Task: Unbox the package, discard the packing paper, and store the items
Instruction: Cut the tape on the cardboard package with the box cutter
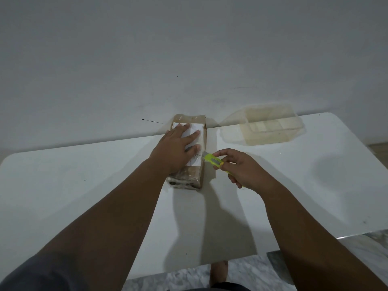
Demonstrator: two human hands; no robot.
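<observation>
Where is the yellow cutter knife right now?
In the head view, the yellow cutter knife is in the right hand, just right of the cardboard box that the left hand presses down on the white table.

No readable text anywhere.

The white label [194, 141] on top of the box [189, 175] carries a few small dark printed marks near its right edge, but they are too small and blurred to make out as letters or numbers. Most of the label lies under the left hand [176, 148]. The knife [214, 160] shows no brand mark.
</observation>
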